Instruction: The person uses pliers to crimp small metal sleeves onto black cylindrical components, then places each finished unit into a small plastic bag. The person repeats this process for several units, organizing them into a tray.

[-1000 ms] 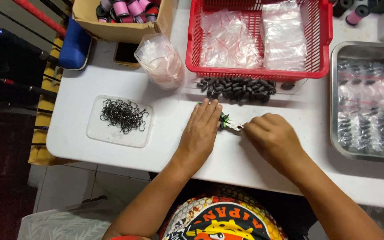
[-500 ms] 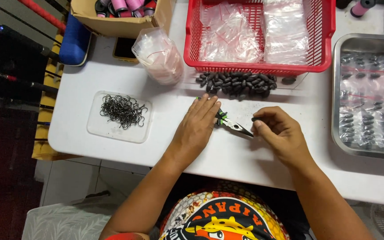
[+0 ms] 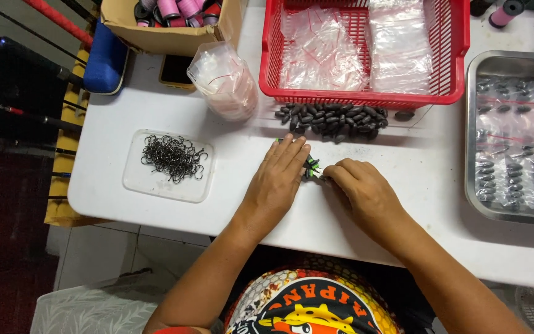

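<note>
**2 hands on a small green-and-black piece**

On the white table (image 3: 403,179), just below the red basket (image 3: 366,93), the left hand (image 3: 276,185) lies flat, fingers together, pinning the green-and-black piece (image 3: 311,168). The right hand (image 3: 366,192) pinches its other end. Its long axis seems to run left-right; which way it points is hidden. A slip could flick it toward the basket.

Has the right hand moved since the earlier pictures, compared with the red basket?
Yes. The right hand moved left, toward the left hand, judged against the red basket.
</note>
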